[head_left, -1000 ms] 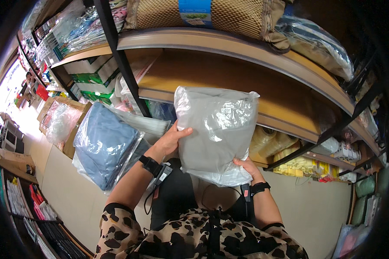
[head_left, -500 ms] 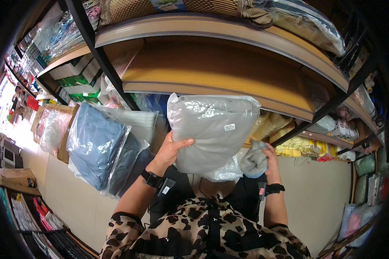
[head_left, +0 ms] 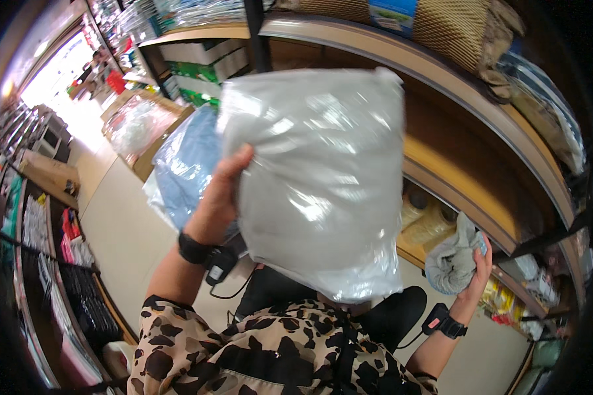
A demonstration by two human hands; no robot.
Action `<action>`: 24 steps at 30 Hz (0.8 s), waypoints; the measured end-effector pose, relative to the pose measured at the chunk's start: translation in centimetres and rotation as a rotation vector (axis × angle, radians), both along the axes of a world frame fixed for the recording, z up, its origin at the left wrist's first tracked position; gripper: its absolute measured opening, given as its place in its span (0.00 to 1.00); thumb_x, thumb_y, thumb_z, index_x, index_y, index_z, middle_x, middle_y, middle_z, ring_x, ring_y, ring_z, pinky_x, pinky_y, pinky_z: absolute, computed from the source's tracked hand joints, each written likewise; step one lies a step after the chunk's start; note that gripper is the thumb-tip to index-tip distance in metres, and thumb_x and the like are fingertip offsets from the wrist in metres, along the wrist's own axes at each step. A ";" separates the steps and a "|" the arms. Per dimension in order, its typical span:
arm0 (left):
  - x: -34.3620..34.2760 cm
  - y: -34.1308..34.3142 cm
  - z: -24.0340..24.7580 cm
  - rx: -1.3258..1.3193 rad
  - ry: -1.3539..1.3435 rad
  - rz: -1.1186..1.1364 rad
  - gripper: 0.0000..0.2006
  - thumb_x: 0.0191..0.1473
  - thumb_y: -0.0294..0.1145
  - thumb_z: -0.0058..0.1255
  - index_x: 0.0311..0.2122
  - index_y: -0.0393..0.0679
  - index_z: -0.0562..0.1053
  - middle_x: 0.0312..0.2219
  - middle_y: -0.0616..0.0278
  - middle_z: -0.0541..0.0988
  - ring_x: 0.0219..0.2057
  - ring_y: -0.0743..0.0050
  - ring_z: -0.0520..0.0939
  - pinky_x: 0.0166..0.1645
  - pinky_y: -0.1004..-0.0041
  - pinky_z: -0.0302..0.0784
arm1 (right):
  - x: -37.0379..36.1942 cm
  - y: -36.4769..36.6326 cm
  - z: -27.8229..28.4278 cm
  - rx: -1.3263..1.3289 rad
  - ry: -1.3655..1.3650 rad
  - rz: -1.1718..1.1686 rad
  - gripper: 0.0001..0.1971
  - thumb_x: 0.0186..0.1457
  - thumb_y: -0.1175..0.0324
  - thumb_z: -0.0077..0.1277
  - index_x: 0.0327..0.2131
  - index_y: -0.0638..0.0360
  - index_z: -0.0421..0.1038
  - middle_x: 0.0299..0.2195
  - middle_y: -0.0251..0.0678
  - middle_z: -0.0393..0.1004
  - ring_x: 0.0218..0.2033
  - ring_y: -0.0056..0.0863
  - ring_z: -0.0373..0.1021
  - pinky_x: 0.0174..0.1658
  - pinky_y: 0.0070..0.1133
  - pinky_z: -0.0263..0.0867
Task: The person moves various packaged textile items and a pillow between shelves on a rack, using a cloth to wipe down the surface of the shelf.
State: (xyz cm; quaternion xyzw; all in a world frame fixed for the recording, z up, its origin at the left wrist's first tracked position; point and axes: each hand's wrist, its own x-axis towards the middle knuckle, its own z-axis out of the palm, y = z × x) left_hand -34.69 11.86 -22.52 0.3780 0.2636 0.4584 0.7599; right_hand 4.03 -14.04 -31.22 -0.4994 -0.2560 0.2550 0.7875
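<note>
A large clear plastic bag with folded grey fabric (head_left: pixel 316 171) is raised in front of me. My left hand (head_left: pixel 224 191) grips its left edge, thumb across the front and the other fingers hidden behind. Off to the right, my right hand (head_left: pixel 478 271) is closed around a bunched grey cloth (head_left: pixel 449 262), well apart from the bag. Behind my left wrist lies a bag of blue fabric (head_left: pixel 190 161), partly covered by my arm.
A wooden shelf (head_left: pixel 468 187) on black posts runs along the far side, with a rolled woven mat (head_left: pixel 448 26) on the board above. Yellowish rolls (head_left: pixel 431 227) sit below it. An open carton (head_left: pixel 153 159) stands at the left. Black-framed racks of packaged goods (head_left: pixel 89 309) line the lower left.
The view has turned toward the left. My left hand has lifted the grey bag higher and closer. My right hand, still holding the grey cloth, is farther from the bag.
</note>
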 end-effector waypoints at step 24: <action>-19.4 11.6 -8.5 -0.065 0.889 0.459 0.33 0.45 0.60 0.44 0.52 0.48 0.61 0.43 0.60 0.70 0.37 0.70 0.74 0.31 0.70 0.73 | -1.5 3.0 -2.6 0.009 0.304 0.011 0.15 0.50 0.72 0.45 0.43 0.64 0.64 0.38 0.36 0.70 0.38 0.25 0.67 0.42 0.21 0.63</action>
